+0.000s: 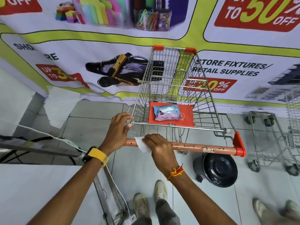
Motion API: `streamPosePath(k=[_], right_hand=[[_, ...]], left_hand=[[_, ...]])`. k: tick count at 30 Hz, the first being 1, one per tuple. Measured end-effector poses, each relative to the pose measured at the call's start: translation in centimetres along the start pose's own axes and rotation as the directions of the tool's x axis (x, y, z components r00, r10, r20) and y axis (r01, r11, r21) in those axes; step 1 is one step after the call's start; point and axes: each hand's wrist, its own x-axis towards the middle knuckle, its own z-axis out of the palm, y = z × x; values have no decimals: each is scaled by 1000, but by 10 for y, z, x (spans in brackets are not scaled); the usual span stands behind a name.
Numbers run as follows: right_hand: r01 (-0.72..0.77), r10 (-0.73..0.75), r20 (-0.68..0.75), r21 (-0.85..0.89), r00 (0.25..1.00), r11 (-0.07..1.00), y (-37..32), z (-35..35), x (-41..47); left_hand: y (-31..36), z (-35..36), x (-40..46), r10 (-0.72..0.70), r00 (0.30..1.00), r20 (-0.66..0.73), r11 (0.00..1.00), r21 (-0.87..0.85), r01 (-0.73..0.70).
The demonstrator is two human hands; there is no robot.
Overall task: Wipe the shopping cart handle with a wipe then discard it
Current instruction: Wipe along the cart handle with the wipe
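A wire shopping cart (209, 101) stands in front of me with an orange handle (203, 147) running across. My right hand (159, 146) presses a white wipe (142, 144) around the handle near its left end. Above it, my left hand (119, 127) grips the cart's rear left wire corner. A pack of wipes (167, 112) lies on the orange child-seat flap (188, 120) inside the cart.
A black lidded bin (217, 169) sits on the floor under the handle's right end. A second wire cart (274, 143) stands at the right. A metal frame and cables (48, 143) lie at the left. Another person's shoes (276, 210) show at bottom right.
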Motion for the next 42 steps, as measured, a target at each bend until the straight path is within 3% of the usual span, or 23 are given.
streamPosePath(k=[6,11,20,26,30,35,42], right_hand=[[28,-21,72,-87,997,996,-7,4,-10],[-15,13,-22,-137,1000,990,-22,22,-10],[95,-117,-167,-137,979,986,-25,58,-24],[125,-155,-221,-145,963,981,0,54,-40],[108,-160,-248,-212,955,971,31,30,-63],[-24,-61,-316,-258,947,966,84,-17,-97],[-260,116,-467,-256,877,931,152,-64,-140]], left_hand=[[3,0,-6,14,1000,27,994,-109,-11],[5,5,-9,10,1000,21,969,-247,-4],[-3,10,-12,20,999,44,933,-360,-2],[-9,8,-8,60,997,58,977,-210,-47],[-12,6,-7,88,995,49,991,99,-92],[-9,5,-5,43,997,70,950,304,-62],[1,6,-6,39,995,89,910,407,-72]])
